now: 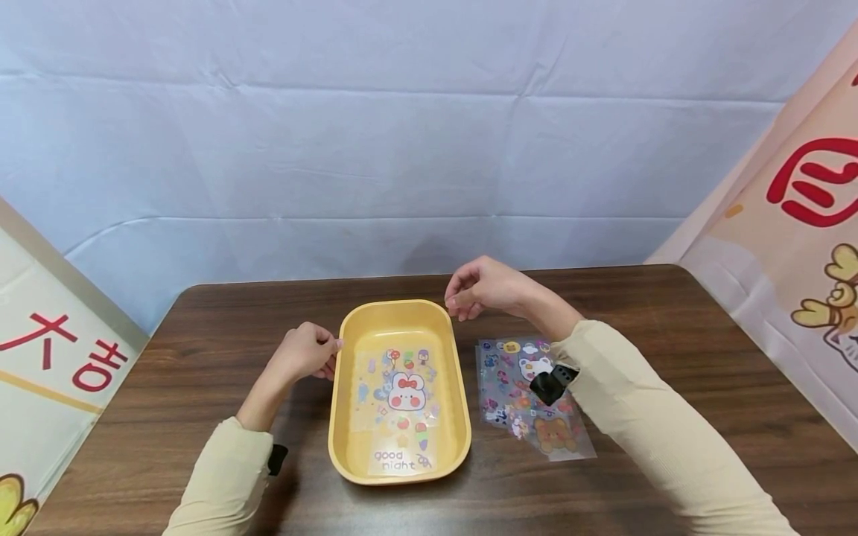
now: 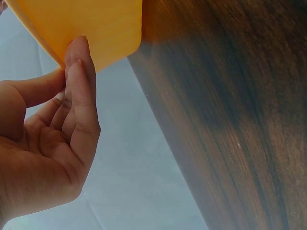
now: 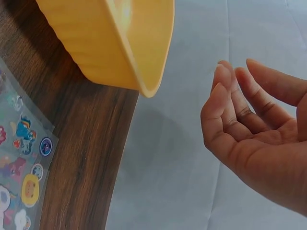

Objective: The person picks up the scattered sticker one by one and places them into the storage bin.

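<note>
A yellow plastic tray (image 1: 400, 479) stands on the table with clear sticker sheets (image 1: 407, 393) lying inside, printed with a bunny face and the words "good night". At the tray's left side my left hand (image 1: 310, 351) pinches the rim; in the left wrist view the thumb is on the edge and the fingers are against the outer wall. Beyond the far right corner, my right hand (image 1: 488, 286) hovers with loosely bent fingers. The right wrist view shows that hand (image 3: 254, 120) apart from the tray, nothing between thumb and fingertips.
More clear sticker sheets (image 1: 556, 435) lie overlapping to the right of the tray, partly under the right forearm. The dark wooden table (image 1: 208, 357) ends at a pale cloth backdrop (image 1: 375, 171). Printed banners (image 1: 744, 246) hang at both sides.
</note>
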`<state>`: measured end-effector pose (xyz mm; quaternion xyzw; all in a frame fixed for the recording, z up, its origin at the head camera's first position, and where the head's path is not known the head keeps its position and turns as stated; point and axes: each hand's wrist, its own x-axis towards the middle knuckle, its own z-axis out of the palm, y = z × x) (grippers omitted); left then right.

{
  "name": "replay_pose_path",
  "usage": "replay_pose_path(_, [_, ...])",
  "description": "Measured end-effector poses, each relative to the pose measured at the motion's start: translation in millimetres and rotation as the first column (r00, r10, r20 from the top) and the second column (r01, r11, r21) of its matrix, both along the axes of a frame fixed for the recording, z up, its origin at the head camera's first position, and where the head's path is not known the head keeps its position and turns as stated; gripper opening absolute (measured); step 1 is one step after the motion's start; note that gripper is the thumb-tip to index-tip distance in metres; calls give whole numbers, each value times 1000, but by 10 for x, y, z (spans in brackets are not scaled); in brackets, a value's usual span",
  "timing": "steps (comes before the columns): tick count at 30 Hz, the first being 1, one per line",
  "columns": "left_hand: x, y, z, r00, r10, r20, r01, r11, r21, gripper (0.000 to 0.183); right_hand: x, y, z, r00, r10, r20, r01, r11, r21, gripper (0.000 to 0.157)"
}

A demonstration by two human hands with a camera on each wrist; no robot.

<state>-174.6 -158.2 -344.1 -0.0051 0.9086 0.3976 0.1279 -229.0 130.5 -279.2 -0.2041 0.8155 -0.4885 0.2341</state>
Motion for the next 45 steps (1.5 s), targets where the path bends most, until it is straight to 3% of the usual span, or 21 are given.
replay_pose_path(21, [0,0,-15,1000,9,3,-9,1000,-3,27,-45,349,-118,997,-70,32,69,997,39,13])
replay_pose_path(45, [-1,-14,-27,1000,8,-7,-9,1000,-4,27,-75,886,-464,982,-181,50,175,979,107,10])
